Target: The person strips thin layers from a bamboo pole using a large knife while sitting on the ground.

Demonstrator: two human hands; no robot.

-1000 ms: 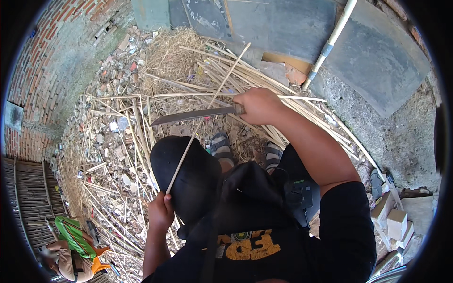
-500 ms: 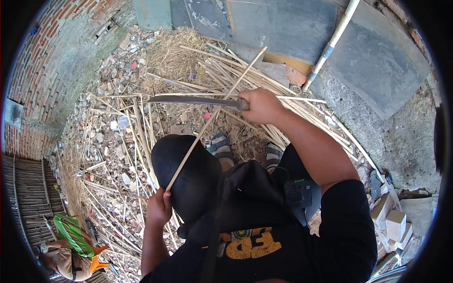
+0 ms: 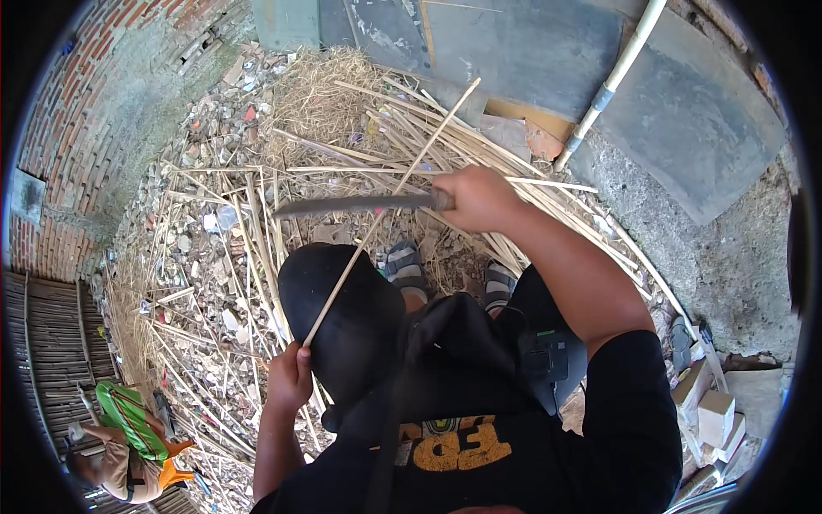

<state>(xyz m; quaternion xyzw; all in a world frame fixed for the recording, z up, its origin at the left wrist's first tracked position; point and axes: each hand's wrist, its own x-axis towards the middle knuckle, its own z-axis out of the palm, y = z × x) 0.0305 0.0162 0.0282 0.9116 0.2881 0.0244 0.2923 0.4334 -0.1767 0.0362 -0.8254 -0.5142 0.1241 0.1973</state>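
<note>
My left hand is closed round the near end of a thin, pale bamboo strip, which slants up and away to the right. In my right hand is the handle of a machete, its long dark blade pointing left. The blade lies across the strip at about its middle; whether it touches cannot be made out. Slight blur softens the blade. Beyond both hands lies a heap of split bamboo strips on the ground.
Rubble and litter cover the ground, with dry straw at the back. A pale pole leans against grey panels. At the lower left, another person sits on an orange stool. Boxes stand at the right.
The machete blade has come down along the strip toward me, and my right hand has shifted slightly nearer. My left hand keeps its hold on the strip. The other person has moved slightly.
</note>
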